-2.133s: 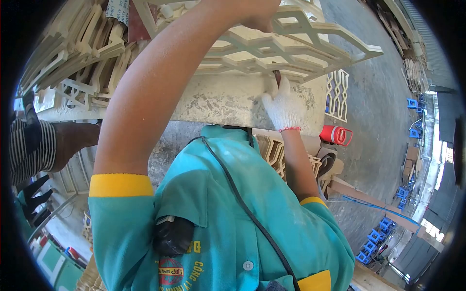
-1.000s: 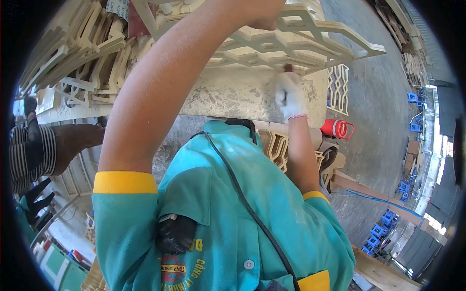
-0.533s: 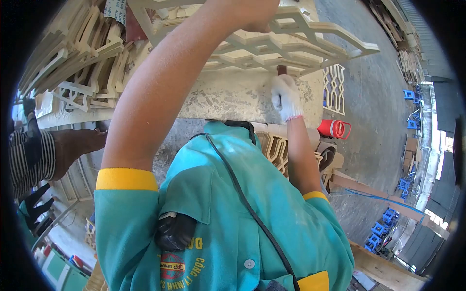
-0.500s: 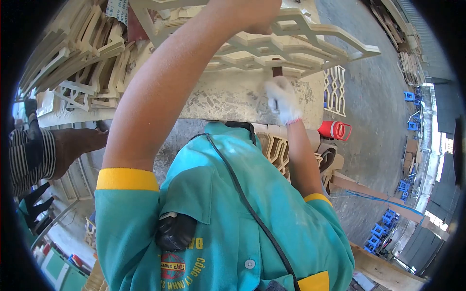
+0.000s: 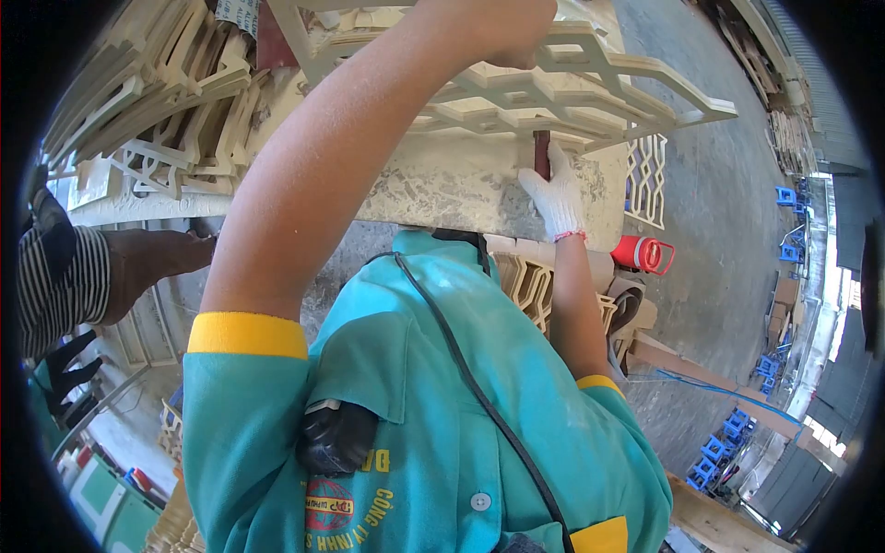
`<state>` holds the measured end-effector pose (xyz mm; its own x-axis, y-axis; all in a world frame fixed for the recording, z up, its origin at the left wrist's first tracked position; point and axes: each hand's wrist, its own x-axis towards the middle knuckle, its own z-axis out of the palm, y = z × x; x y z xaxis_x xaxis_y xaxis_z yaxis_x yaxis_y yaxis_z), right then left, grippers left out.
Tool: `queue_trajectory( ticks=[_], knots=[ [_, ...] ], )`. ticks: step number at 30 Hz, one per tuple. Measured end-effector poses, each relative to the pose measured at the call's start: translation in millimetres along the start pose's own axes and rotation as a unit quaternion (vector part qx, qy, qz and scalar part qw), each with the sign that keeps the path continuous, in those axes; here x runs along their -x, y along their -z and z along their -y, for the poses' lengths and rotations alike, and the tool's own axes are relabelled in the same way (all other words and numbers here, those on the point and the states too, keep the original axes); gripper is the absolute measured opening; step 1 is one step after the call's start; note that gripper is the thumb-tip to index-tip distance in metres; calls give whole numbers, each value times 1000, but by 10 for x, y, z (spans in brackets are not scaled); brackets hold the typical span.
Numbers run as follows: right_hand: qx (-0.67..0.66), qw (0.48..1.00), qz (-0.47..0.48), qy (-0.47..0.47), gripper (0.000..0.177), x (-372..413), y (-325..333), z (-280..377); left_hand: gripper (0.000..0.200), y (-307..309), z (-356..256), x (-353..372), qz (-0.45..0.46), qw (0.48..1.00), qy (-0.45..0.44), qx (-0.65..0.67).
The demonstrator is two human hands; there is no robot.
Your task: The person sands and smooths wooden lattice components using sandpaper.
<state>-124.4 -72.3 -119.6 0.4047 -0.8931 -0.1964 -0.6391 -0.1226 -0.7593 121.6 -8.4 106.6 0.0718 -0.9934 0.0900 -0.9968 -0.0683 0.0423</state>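
Note:
A pale wooden lattice panel (image 5: 590, 83) is held tilted over the workbench (image 5: 433, 184). My bare left hand (image 5: 516, 32) is closed at its upper part, the fingers mostly hidden behind the fist. Below the panel's near edge, my right hand (image 5: 556, 198) wears a white knitted glove. It grips a narrow red-brown sanding block (image 5: 541, 155) between thumb and fingers, with the block's far end right at the panel's lower bar.
Stacked lattice pieces (image 5: 157, 83) fill the bench's left side beside a printed sandpaper sheet (image 5: 238, 13). Another lattice panel (image 5: 645, 180) and a red jug (image 5: 643, 254) are off the right edge. A person's arm (image 5: 152, 267) reaches in from the left.
My right hand has straightened, its fingers now extending along the sanding block, and more of the block shows. The panel and my left hand sit slightly further right in view.

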Motion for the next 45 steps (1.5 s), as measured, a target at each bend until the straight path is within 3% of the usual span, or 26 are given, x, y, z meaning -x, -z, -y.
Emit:
queue_trajectory(
  ticks=[2, 4, 7, 8, 10, 13, 16, 19, 22, 28, 31, 37, 40, 43, 45],
  knots=[
    [79, 996, -31, 17, 77, -74, -23, -100, 25, 7, -10, 10, -9, 1000, 5, -3],
    [95, 993, -70, 26, 64, -106, -114, -90, 24, 50, -25, 97, -23, 1000, -6, 8],
    [31, 995, -92, 21, 50, -232, -270, -280, 24, 48, -27, 95, -30, 999, -12, 9],
    [-67, 997, -24, -39, 43, -151, -198, -118, 24, 24, -17, 79, -29, 1000, -11, 7],
    [-256, 947, 115, -156, 29, 95, 17, 352, 23, -20, -9, 45, -27, 1000, 1, 13],
    [-554, 768, 233, -221, 20, -76, 56, -286, 23, -3, -16, 79, -37, 999, -5, 18],
    [-560, 762, 185, -268, 24, -30, 53, -314, 22, -21, 9, 84, -49, 999, -8, 21],
    [-509, 829, 110, -203, 30, 26, -60, -262, 23, -44, 5, 29, -34, 999, -1, 14],
    [-459, 870, 117, -137, 32, 81, 24, -89, 23, -4, 7, 67, -34, 999, -9, 11],
    [-485, 852, 151, -125, 41, 5, 66, -216, 25, -49, -1, 10, -27, 1000, -3, -8],
    [-527, 812, 174, -179, 43, -13, 82, -251, 24, -36, -3, 25, -23, 1000, 5, -2],
    [-503, 808, 225, -208, 45, 14, 153, -174, 23, -18, -21, 30, -20, 1000, 15, 7],
    [-497, 839, 161, -153, 44, -40, 21, -334, 24, 17, -12, 91, -34, 999, -2, 14],
    [-414, 906, 58, -60, 44, 113, -60, -32, 23, -25, -9, 52, -36, 999, 1, 11],
    [-371, 926, 58, -36, 46, 114, -76, 40, 23, -13, -19, 73, -47, 999, -2, 13]
  ],
)
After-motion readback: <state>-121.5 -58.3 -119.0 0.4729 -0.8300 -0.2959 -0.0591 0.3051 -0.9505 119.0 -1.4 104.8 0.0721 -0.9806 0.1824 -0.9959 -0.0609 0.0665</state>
